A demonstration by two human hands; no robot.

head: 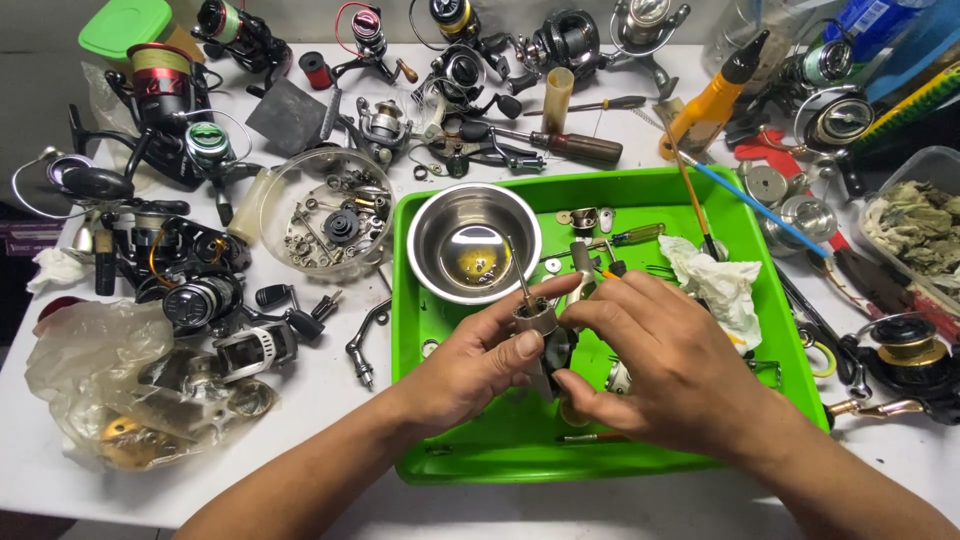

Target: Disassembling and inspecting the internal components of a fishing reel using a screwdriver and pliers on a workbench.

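A small grey metal reel part with a thin shaft [533,312] sticks up over the green plastic tray [600,450], held between both hands. The left hand [478,362] pinches its cylindrical body between thumb and fingers; the right hand [660,360] closes on it from the other side, fingertips pressed against the piece. Just behind sits a steel bowl [473,243], with a crumpled white tissue [718,285] to the right. Fishing reels [180,270] crowd the white table [330,400] around the tray.

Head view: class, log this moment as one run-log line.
left hand: holds small metal reel part | right hand: fingers on same part | over green tray | steel bowl behind
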